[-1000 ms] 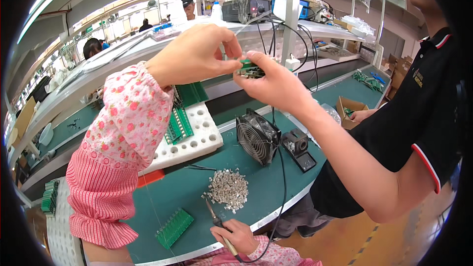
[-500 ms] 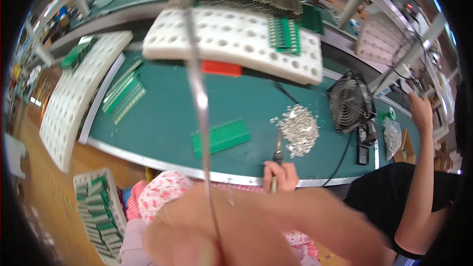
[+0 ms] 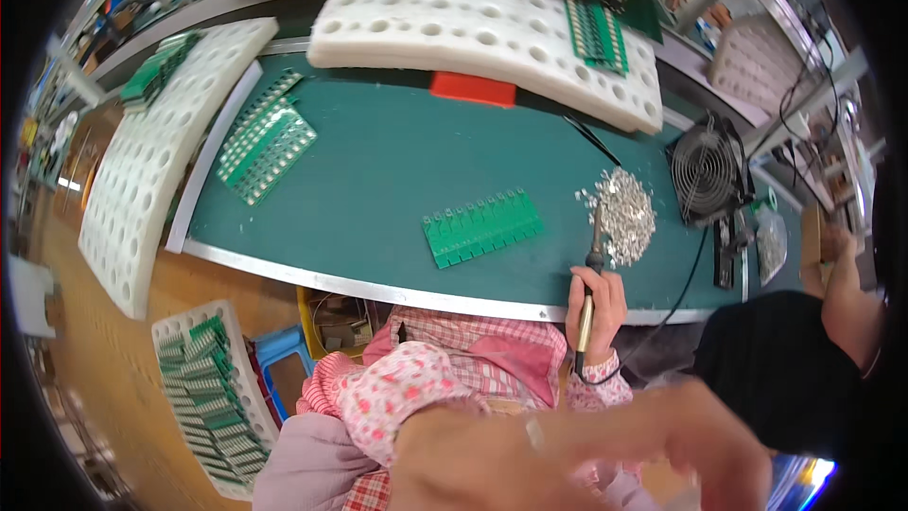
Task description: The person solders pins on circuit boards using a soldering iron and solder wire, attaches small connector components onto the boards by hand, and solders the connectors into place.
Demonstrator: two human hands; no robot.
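My right hand (image 3: 608,298) is closed around a soldering iron (image 3: 587,312) at the table's front edge. The iron's tip points away from me, beside a pile of small silvery metal pieces (image 3: 629,216). My left hand (image 3: 567,459) is raised very near the camera, large and smeared by motion, above my lap. Its fingers are too blurred to show whether they grip anything. A green circuit board (image 3: 484,229) with a notched edge lies flat on the table, left of the iron. Black tweezers (image 3: 592,140) rest beyond the pile.
White perforated foam slabs (image 3: 454,24) at the back and left (image 3: 156,170) carry boards. More boards (image 3: 268,147) lie at the table's left. A fan (image 3: 707,170) stands right, near a bag of small parts (image 3: 771,244). A person in black (image 3: 776,369) sits at right. Another board-filled foam tray (image 3: 265,407) is low left.
The view has shifted, so the table sits further right and higher. A thin shiny strip that crossed the view from my left hand is gone. My right hand keeps the soldering iron.
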